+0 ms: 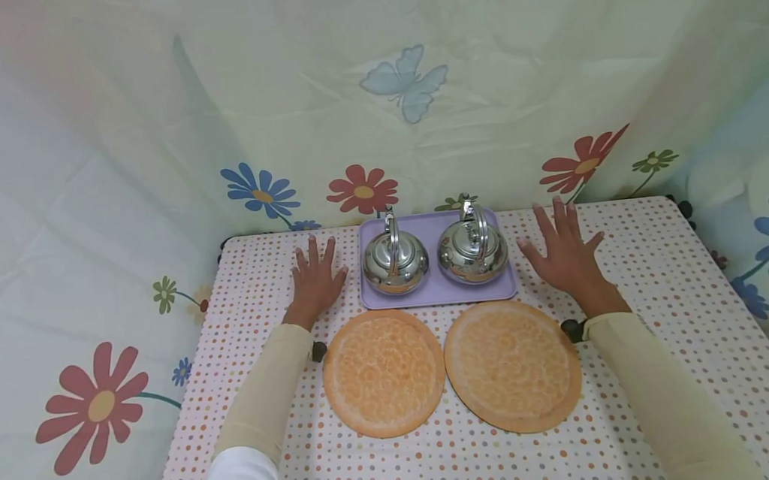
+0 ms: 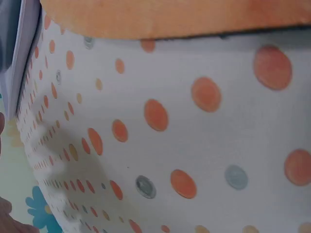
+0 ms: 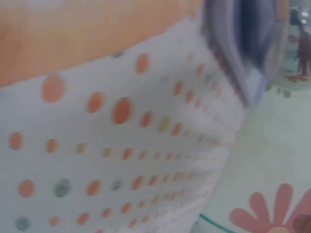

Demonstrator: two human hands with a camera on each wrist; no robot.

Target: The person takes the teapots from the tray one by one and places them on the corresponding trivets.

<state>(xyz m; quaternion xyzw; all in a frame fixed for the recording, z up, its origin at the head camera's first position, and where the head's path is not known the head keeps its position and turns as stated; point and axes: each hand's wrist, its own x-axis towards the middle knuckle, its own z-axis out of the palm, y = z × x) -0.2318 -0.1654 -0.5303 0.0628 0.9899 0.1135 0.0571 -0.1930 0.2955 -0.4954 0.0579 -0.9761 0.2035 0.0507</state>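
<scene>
Two shiny metal teapots with arched handles, a left one (image 1: 396,265) and a right one (image 1: 470,259), stand side by side on a purple tray (image 1: 436,296) at the table's far side. My left hand (image 1: 316,283) is left of the tray, fingers spread, holding nothing. To the tray's right, my right hand (image 1: 567,256) also has its fingers stretched apart and grips nothing. Whether either palm touches the cloth cannot be told. Two flat round orange-brown pieces, patterned like flatbread, a left one (image 1: 385,375) and a right one (image 1: 513,369), lie in front of the tray.
A white cloth with coloured dots (image 1: 443,469) covers the table. Behind it hangs a pale curtain (image 1: 514,71) printed with flowers and a butterfly, and similar fabric encloses both sides. Dark clips (image 1: 683,209) sit at the table's far right corner.
</scene>
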